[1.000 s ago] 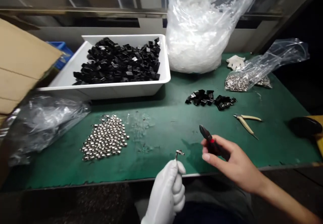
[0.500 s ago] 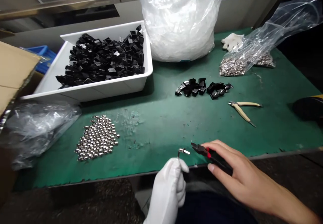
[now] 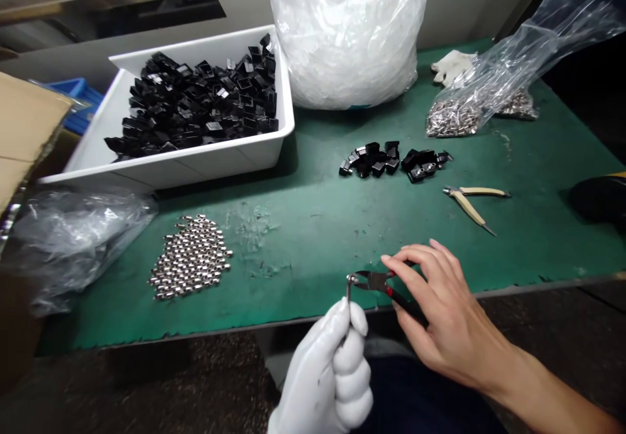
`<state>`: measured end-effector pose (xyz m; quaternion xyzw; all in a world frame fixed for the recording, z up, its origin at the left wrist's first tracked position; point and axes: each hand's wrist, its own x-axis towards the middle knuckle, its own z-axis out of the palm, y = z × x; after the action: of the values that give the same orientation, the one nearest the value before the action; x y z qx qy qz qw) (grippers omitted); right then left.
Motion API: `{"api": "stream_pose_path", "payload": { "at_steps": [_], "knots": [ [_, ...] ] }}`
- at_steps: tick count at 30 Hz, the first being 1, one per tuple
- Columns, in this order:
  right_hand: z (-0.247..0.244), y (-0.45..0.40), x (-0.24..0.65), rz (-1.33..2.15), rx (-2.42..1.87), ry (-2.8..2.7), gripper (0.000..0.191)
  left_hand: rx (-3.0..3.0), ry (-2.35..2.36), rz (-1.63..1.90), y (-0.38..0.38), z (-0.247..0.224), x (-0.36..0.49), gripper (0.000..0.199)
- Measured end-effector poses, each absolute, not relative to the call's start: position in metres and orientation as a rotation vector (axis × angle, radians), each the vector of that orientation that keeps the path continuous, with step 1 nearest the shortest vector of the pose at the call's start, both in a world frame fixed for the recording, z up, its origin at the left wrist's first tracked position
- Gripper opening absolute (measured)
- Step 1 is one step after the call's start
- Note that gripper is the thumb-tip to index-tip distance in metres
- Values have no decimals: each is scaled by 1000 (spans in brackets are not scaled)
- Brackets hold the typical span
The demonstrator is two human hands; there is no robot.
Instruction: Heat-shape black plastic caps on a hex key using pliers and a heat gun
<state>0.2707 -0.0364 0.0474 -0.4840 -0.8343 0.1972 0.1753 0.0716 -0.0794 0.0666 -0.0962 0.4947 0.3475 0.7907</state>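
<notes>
green bench mat (image 3: 303,238) | left hand (image 3: 325,372) pinching metal pin (image 3: 349,289) | right hand (image 3: 445,303) gripping cutters (image 3: 374,281)

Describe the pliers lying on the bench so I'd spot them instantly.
On the green bench mat, find the heap of black plastic pieces. Below its right end lie the pliers, with cream handles, unlike the red-marked cutters in the right hand.

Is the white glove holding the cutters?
No, the bare right hand holds the cutters; the gloved left hand holds a metal piece.
</notes>
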Motion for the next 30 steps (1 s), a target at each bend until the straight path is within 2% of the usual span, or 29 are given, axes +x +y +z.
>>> {"api": "stream_pose_path", "payload": {
  "at_steps": [19,26,30],
  "knots": [
    [35,-47,270,555,-1350,-2239,55,-152,1026,765,-85,65,76,31],
    [28,-52,269,708,-1401,-2197,57,29,1078,781,-82,68,81,33],
    [31,-52,277,844,-1456,-2163,56,301,1276,769,-81,59,79,37]
  ]
}}
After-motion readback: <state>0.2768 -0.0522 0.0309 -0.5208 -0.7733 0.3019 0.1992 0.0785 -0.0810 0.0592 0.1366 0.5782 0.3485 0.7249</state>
